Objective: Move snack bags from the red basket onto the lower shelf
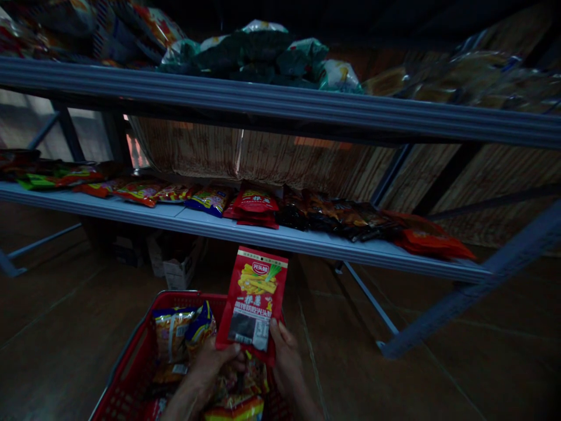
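Observation:
A red snack packet (pixel 255 292) with yellow sticks pictured on its front is held upright between my two hands, above a red shopping basket (pixel 151 301). My left hand (pixel 214 365) grips its lower left corner, thumb on the front. On the lower right edge, my right hand (pixel 286 354) is closed with the thumb against the side. Under my hands, the basket holds several snack bags, among them a clear-fronted bag (pixel 172 333) and a blue and yellow bag (pixel 200 327). My forearms hide part of the contents.
A blue metal shelf (pixel 188 219) runs across in front, with red packets (pixel 254 202) and other snack bags along it. Green bags (pixel 263 49) lie on the shelf above. Cartons (pixel 179 269) stand on the floor beneath. A slanted blue post (pixel 473 292) is at right.

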The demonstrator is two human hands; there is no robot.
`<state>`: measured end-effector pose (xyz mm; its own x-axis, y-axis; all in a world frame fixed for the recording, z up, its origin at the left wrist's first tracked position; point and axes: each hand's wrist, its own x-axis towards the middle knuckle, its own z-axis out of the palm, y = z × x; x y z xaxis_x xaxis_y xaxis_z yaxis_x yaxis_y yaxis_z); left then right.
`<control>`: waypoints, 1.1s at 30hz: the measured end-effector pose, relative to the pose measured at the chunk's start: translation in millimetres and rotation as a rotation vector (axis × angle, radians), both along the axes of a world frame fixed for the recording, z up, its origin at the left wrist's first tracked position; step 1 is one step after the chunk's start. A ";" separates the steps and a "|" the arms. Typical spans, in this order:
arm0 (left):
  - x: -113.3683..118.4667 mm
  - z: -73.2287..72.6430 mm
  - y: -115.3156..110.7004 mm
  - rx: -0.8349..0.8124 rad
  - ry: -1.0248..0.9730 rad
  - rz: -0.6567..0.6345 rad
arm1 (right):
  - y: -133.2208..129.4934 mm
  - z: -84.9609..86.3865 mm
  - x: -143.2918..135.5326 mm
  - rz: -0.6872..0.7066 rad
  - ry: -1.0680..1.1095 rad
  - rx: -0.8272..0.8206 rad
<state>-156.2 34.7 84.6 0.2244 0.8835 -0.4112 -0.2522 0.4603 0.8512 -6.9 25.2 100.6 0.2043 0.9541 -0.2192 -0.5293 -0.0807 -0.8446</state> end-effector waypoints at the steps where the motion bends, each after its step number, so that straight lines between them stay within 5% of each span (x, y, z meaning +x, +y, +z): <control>1: -2.9 2.5 0.6 0.058 0.044 -0.019 | -0.6 1.0 -1.9 -0.004 0.022 -0.005; 3: -7.2 8.2 0.6 0.129 0.102 -0.021 | -1.4 3.6 -5.7 0.000 0.070 -0.016; 7: -1.7 11.4 -6.0 0.002 -0.026 0.118 | -0.7 8.0 -10.1 -0.025 0.146 -0.019; 15: 19.9 -19.3 -10.3 -0.015 -0.026 0.088 | -0.4 1.0 -10.1 -0.032 0.092 -0.029; 23: 8.0 -27.5 -1.8 -0.063 0.071 0.021 | -1.3 -2.7 -7.5 -0.035 -0.073 -0.026; 26: -0.4 -19.0 -1.1 -0.071 0.277 0.194 | -1.6 -1.1 -0.5 -0.076 -0.317 0.014; 29: -4.4 1.3 -4.0 0.209 0.510 0.480 | -2.3 1.7 2.3 -0.089 -0.496 0.027; 33: 8.8 27.0 -14.9 0.494 0.438 0.412 | -7.1 4.2 -5.1 -0.052 -0.607 0.054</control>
